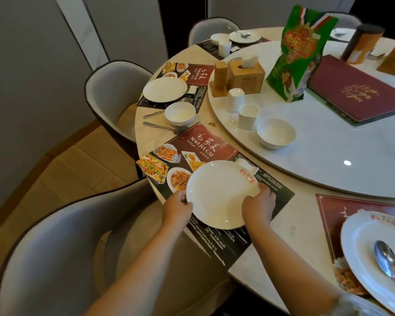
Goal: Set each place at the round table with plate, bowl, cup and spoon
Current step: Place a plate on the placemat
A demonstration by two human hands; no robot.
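Note:
A white plate rests on or just over the printed menu placemat at the near place. My left hand grips its left rim and my right hand grips its right rim. On the white turntable stand a white bowl and two white cups, one upright, one upside down. A spoon lies on the table just beyond the placemat. The place to the left has a plate, a bowl and a spoon.
At the right a plate carries a spoon. The far place has a plate, bowl and cup. The turntable holds a tissue box, a green bag and a red menu book. Grey chairs ring the table.

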